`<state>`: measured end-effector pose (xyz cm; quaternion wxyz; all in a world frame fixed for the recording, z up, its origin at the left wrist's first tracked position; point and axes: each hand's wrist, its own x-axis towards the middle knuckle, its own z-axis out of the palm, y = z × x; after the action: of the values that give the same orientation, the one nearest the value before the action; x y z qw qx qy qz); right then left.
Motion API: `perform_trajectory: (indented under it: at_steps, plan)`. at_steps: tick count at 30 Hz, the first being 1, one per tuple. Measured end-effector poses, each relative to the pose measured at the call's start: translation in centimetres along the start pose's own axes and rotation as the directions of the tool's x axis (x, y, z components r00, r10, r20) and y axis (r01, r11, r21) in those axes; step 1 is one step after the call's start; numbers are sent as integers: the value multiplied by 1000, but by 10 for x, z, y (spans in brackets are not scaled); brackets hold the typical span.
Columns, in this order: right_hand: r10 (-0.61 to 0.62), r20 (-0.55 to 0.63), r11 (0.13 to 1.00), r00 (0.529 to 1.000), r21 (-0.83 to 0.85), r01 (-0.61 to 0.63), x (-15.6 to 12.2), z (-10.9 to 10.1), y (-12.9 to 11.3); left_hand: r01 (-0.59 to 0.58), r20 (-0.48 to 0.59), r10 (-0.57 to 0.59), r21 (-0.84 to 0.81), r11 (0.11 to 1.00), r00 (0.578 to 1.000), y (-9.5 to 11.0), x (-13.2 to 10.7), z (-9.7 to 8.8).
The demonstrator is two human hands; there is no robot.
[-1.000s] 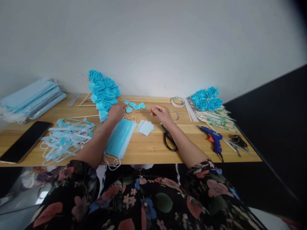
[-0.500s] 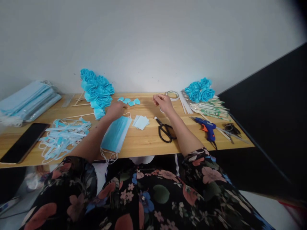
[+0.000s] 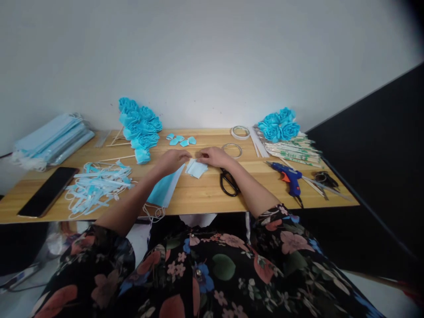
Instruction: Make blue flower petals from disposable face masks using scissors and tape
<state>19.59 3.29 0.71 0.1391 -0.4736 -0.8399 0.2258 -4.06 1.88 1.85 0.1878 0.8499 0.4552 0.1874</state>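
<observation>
My left hand (image 3: 175, 160) hovers at the upper left of a small stack of pale blue fabric squares (image 3: 197, 169), its fingers bent and slightly apart. At the stack's top edge, my right hand (image 3: 213, 156) pinches a square between thumb and fingers. Under my left forearm lies a blue face mask (image 3: 163, 192), partly hidden. Black-handled scissors (image 3: 228, 183) rest beneath my right wrist, blades covered by the hand. Several cut blue petal pieces (image 3: 180, 140) lie beyond my hands.
Blue fabric roses (image 3: 141, 123) stand left; more roses (image 3: 280, 125) lie right on wrapped sticks (image 3: 294, 150). A blue glue gun (image 3: 289, 179), tape roll (image 3: 240, 132) and wire ring (image 3: 232, 150) are rightward. Mask strips (image 3: 99, 187), phone (image 3: 48, 192) and stacked masks (image 3: 54, 137) occupy the left.
My left hand has moved right from the petal pieces to the squares. My right hand has come down and left to the stack. The view has shifted slightly.
</observation>
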Motion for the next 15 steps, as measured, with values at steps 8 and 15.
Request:
perform_trajectory:
  at_steps: [8,15]
  plan:
    - [-50,9,998,999,29,49,3,9,0,77,90,-62,-175,982,994,3,1,9]
    - [-43,-162,947,986,308,92,2,4,4,18,85,-1,-211,977,996,7,7,5]
